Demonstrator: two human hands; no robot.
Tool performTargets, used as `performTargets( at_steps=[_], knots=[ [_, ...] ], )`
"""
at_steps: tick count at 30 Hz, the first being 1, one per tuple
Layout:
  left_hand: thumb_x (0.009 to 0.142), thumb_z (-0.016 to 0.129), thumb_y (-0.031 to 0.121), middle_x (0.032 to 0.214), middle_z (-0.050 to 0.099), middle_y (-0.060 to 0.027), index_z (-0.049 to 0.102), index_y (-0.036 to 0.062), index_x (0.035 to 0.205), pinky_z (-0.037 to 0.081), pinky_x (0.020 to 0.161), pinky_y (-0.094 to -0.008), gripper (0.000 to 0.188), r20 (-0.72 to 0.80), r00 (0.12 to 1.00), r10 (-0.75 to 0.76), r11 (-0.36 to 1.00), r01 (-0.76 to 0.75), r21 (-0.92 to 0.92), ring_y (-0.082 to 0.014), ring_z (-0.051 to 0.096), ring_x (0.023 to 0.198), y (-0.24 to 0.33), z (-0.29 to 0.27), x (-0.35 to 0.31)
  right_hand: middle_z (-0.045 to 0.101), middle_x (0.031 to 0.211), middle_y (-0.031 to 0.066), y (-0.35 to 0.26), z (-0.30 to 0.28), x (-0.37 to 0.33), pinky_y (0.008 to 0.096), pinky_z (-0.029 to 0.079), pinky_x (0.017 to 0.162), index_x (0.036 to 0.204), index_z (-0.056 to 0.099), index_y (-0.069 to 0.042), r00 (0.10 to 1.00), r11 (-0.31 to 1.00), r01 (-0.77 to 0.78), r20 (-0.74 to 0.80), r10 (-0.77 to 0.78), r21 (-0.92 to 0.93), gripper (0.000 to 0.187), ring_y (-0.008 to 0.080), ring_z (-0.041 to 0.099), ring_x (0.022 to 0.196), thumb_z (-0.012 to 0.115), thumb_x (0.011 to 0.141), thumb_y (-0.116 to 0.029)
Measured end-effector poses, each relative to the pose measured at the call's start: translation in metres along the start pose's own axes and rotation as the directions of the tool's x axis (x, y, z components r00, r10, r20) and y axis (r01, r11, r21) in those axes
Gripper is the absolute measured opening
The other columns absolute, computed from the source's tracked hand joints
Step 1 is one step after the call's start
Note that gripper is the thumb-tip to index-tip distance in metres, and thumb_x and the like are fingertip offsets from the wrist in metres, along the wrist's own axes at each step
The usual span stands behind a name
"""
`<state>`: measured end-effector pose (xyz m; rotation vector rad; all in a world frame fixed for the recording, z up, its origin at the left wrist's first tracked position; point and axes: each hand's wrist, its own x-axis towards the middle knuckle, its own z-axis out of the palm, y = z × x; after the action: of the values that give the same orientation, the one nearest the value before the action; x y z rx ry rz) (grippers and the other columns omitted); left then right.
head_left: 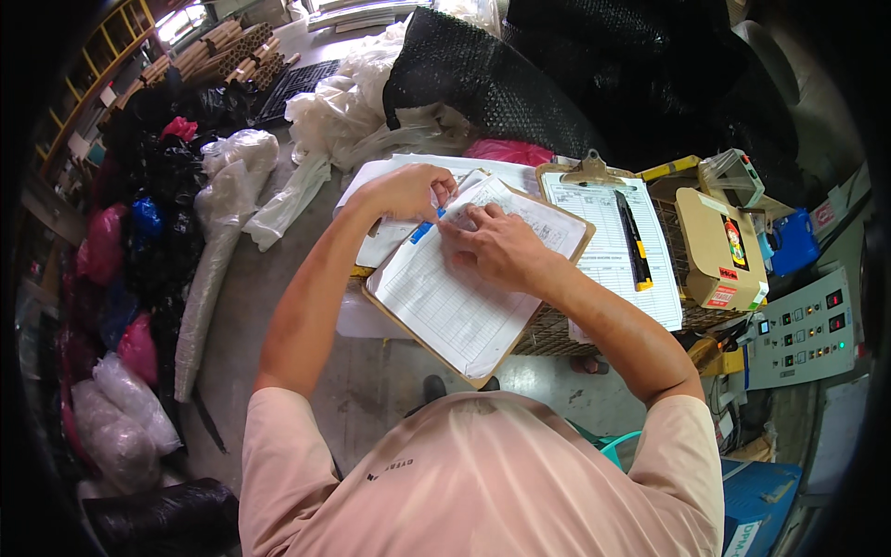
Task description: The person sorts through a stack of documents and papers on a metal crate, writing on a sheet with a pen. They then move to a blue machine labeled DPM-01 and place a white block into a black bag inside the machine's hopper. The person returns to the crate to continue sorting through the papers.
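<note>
A brown clipboard (pixel 388 314) with a stack of printed sheets (pixel 469 311) lies tilted in front of me. My left hand (pixel 404 193) is at its upper left edge, fingers curled together; what they pinch, if anything, is hidden. My right hand (pixel 499 247) rests on the upper part of the sheets, fingers bent and apart, fingertips toward the left hand. A small blue object (pixel 422 231), a clip or pen by its look, sits on the paper's left edge just below the fingertips. More papers (pixel 380 243) lie underneath.
Right of it lies a second clipboard (pixel 549 176) with a form and a black-yellow utility knife (pixel 635 243). A cardboard box (pixel 719 251) and a control panel (pixel 803 330) stand further right. Plastic film (pixel 348 111) and black bubble wrap (pixel 483 79) are piled behind; bags fill the left.
</note>
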<state>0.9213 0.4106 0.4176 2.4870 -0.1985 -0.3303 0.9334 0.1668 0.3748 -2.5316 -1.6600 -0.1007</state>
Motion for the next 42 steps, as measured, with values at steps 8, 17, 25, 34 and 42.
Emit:
performTargets(
  at_steps=[8, 17, 25, 34, 42],
  knots=[
    [0.072, 0.085, -0.001, 0.103, 0.077, -0.0048, 0.069, 0.0020, 0.129, 0.057, 0.081, -0.0321, 0.059, 0.121, 0.992, -0.020, 0.999, 0.016, 0.033, -0.0152, 0.071, 0.092, -0.002, -0.008, 0.024, 0.065, 0.139, 0.0180, 0.001, -0.005, 0.001, 0.0490, 0.058, 0.094, 0.154, 0.064, -0.025, 1.000, 1.000, 0.005, 0.015, -0.006, 0.029, 0.056, 0.0361, 0.062, 0.128, 0.065, 0.101, -0.045],
    [0.074, 0.083, 0.000, 0.103, 0.079, -0.0057, 0.066, 0.0042, 0.133, 0.057, 0.082, -0.0342, 0.062, 0.089, 0.994, -0.063, 0.997, 0.060, 0.038, -0.0171, 0.073, 0.096, 0.002, -0.009, 0.014, 0.055, 0.157, 0.0201, -0.006, -0.029, 0.003, 0.0499, 0.049, 0.113, 0.158, 0.059, -0.016, 0.988, 0.996, -0.086, 0.133, 0.081, 0.032, 0.070, 0.0386, 0.051, 0.143, 0.070, 0.098, -0.049],
    [0.075, 0.078, -0.003, 0.100, 0.078, -0.0044, 0.067, 0.0002, 0.128, 0.055, 0.080, -0.0304, 0.055, 0.122, 0.992, -0.023, 0.983, 0.045, -0.178, -0.0140, 0.071, 0.091, -0.006, -0.012, 0.012, 0.057, 0.151, 0.0157, 0.002, -0.032, 0.010, 0.0491, 0.050, 0.110, 0.158, 0.059, -0.018, 0.983, 0.996, -0.081, 0.166, 0.072, 0.044, 0.073, 0.0351, 0.052, 0.141, 0.069, 0.097, -0.056],
    [0.082, 0.079, -0.002, 0.102, 0.075, -0.0051, 0.056, 0.0010, 0.147, 0.056, 0.080, -0.0288, 0.069, 0.086, 0.996, 0.019, 0.982, -0.003, -0.189, -0.0126, 0.070, 0.090, 0.014, -0.018, -0.011, 0.058, 0.150, 0.0139, 0.006, -0.024, 0.010, 0.0506, 0.051, 0.107, 0.159, 0.058, -0.021, 0.985, 0.998, -0.065, 0.160, 0.062, 0.016, 0.073, 0.0335, 0.052, 0.141, 0.067, 0.099, -0.060],
    [0.091, 0.075, -0.006, 0.101, 0.072, -0.0053, 0.053, 0.0011, 0.153, 0.060, 0.082, -0.0255, 0.066, 0.083, 0.990, 0.109, 0.735, -0.024, -0.677, -0.0101, 0.070, 0.093, -0.019, -0.015, -0.032, 0.053, 0.159, 0.0148, 0.002, -0.032, 0.010, 0.0489, 0.048, 0.115, 0.162, 0.056, -0.020, 0.969, 0.995, -0.097, 0.230, 0.088, 0.029, 0.070, 0.0345, 0.048, 0.146, 0.063, 0.104, -0.058]
  ],
)
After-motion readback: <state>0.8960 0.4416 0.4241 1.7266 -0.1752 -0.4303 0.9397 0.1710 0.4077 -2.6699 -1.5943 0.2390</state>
